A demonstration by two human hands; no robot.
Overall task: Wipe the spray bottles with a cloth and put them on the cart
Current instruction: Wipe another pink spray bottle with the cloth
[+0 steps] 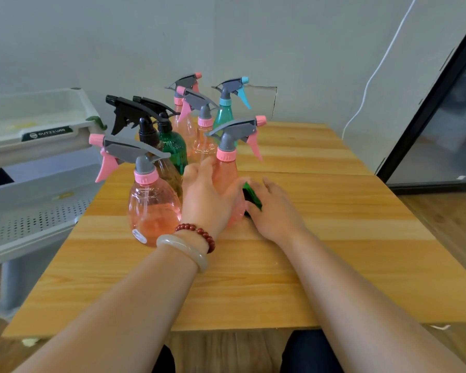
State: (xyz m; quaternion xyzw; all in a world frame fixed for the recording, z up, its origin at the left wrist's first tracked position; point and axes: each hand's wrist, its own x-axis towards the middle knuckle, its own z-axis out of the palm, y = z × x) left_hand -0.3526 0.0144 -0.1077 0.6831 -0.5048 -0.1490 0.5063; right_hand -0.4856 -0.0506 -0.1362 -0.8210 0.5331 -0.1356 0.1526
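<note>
pink spray bottle [224, 176] stands on the wooden table [334, 238], the left hand [205, 195] wrapped round its body, the right hand [275, 208] holding a green cloth [252, 196] against its side. six other bottles [154, 208] wait beside it; none shows on the cart [38, 135], so wiping looks barely begun.

Bright, soft, even light, possibly from the right; only faint shadows on the surface [334, 251]. Slightly soft overall, wide-angle bending at the edges.

Hands [203, 196] [276, 211] and green cloth [252, 195] around pink bottle [226, 175]
</note>
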